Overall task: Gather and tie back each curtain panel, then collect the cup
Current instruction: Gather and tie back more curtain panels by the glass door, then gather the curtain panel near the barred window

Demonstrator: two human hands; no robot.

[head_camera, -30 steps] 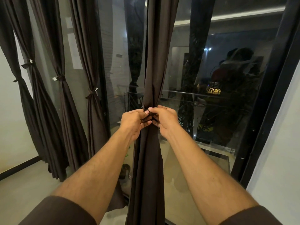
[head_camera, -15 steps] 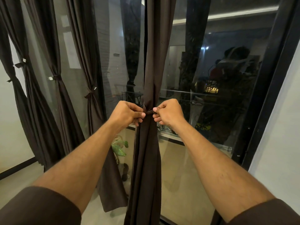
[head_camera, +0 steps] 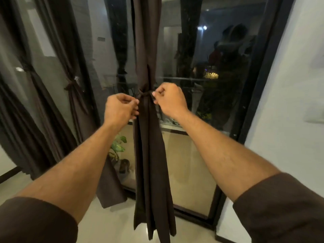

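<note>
A dark brown curtain panel (head_camera: 150,155) hangs gathered into a narrow column in front of the glass door. A thin brown tie (head_camera: 146,93) is wrapped around it at waist height. My left hand (head_camera: 120,107) pinches the tie's left end beside the panel. On the other side, my right hand (head_camera: 169,100) pinches the right end, pulled a little outward. To the left hang other panels (head_camera: 75,88), each bound by its own tie. No cup is in view.
The glass door has a black frame (head_camera: 259,81) on the right, next to a white wall (head_camera: 289,102). Behind the glass stands a green potted plant (head_camera: 118,148). Pale floor tiles (head_camera: 114,223) lie below the curtains.
My hands have moved apart from the centre of the panel, each drawing an end of the tie sideways. The view has tilted down and shows more of the floor.
</note>
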